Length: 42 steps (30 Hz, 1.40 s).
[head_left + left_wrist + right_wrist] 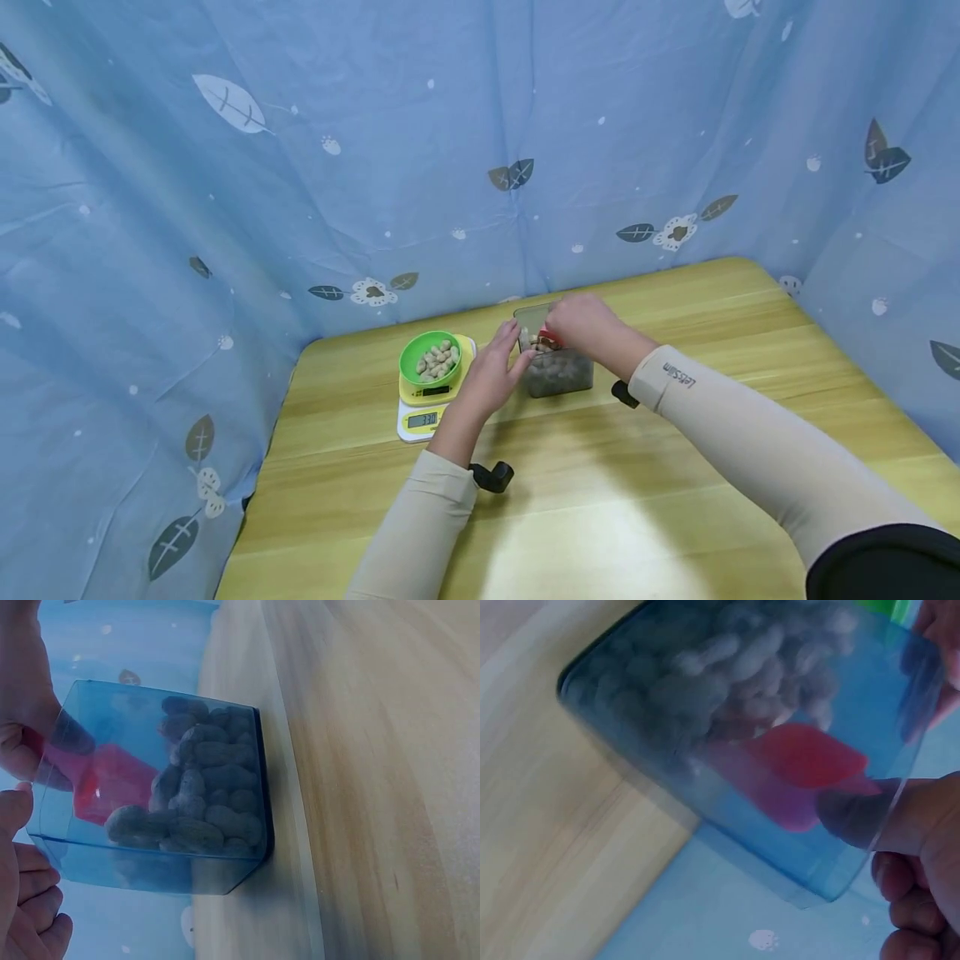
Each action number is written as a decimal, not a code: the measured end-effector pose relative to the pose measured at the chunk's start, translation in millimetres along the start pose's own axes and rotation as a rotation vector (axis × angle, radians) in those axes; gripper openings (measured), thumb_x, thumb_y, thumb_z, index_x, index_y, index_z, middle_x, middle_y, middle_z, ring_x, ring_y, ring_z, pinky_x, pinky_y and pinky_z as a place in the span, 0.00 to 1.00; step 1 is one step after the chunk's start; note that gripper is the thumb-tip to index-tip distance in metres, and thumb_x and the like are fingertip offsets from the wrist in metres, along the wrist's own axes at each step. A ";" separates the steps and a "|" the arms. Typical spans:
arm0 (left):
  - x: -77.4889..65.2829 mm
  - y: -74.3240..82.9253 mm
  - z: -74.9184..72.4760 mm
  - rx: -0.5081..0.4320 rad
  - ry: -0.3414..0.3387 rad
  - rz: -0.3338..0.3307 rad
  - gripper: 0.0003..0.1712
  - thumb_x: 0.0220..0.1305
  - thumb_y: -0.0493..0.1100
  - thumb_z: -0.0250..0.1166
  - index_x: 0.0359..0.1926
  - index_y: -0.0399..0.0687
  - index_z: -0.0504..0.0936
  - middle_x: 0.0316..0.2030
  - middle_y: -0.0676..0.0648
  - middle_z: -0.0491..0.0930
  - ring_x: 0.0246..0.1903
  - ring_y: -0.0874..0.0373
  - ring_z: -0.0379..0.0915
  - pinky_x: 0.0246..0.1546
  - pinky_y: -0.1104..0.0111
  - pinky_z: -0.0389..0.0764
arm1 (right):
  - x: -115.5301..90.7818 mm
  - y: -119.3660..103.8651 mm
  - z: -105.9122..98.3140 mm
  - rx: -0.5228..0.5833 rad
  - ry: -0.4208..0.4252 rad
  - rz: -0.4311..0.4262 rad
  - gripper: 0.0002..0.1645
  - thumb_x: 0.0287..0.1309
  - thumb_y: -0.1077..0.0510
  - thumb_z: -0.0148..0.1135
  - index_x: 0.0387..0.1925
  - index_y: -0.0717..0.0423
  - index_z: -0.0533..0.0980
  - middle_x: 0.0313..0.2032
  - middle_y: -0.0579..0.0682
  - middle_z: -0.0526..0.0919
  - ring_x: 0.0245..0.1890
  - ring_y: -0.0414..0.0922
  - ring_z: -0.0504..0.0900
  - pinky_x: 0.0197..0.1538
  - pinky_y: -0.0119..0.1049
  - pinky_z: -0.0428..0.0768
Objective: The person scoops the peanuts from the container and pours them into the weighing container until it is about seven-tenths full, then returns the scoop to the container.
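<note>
A clear, bluish plastic container (558,375) stands on the table, holding unshelled peanuts (217,761). My right hand (591,327) reaches in over its rim and grips the handle of a red scoop (112,784). The scoop lies tilted inside, its front end against the peanuts. At the container's left side is my left hand (491,367), with fingers extended along the rim and the thumb close to the front corner. To the left, a green bowl (408,358) of peanuts sits on a yellow and white kitchen scale (405,421), whose display seems to read 330.
The wooden table (337,483) extends around the container and scale. A blue curtain (420,150) with a leaf pattern hangs behind it and at both sides. A black wrist camera (492,477) projects from the left wrist.
</note>
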<state>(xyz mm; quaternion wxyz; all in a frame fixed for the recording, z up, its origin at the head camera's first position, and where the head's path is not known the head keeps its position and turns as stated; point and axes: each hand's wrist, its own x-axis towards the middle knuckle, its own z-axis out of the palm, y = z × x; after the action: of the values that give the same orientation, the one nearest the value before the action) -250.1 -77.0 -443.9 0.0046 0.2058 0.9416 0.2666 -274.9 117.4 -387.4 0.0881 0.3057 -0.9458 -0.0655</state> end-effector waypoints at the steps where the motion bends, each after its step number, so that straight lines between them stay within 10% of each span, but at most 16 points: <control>1: 0.1 0.1 -0.1 -0.001 0.001 -0.002 0.38 0.74 0.63 0.47 0.77 0.50 0.55 0.78 0.51 0.48 0.76 0.54 0.44 0.75 0.57 0.56 | 0.1 -0.4 -1.2 0.004 -0.012 -0.010 0.07 0.53 0.62 0.70 0.22 0.52 0.82 0.27 0.48 0.83 0.25 0.47 0.81 0.28 0.45 0.85; 12: -0.5 0.4 2.7 0.002 0.021 0.007 0.39 0.74 0.64 0.47 0.76 0.49 0.57 0.77 0.50 0.49 0.76 0.53 0.45 0.74 0.56 0.57 | -8.2 23.8 -9.0 0.337 -0.198 0.045 0.10 0.50 0.64 0.68 0.18 0.51 0.81 0.21 0.43 0.81 0.22 0.42 0.72 0.28 0.36 0.74; 42: 0.4 0.4 4.3 -0.006 0.016 0.002 0.38 0.74 0.62 0.48 0.76 0.48 0.56 0.78 0.52 0.47 0.76 0.55 0.44 0.74 0.56 0.57 | -27.5 68.9 18.5 0.890 -0.119 0.125 0.15 0.59 0.57 0.69 0.47 0.58 0.85 0.42 0.55 0.88 0.41 0.47 0.83 0.48 0.46 0.82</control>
<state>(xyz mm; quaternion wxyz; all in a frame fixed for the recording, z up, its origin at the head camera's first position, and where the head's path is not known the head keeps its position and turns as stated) -249.8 -74.4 -447.2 -0.0024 0.2048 0.9405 0.2712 -295.9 190.4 -396.7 -0.1025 0.2517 -0.9019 0.3357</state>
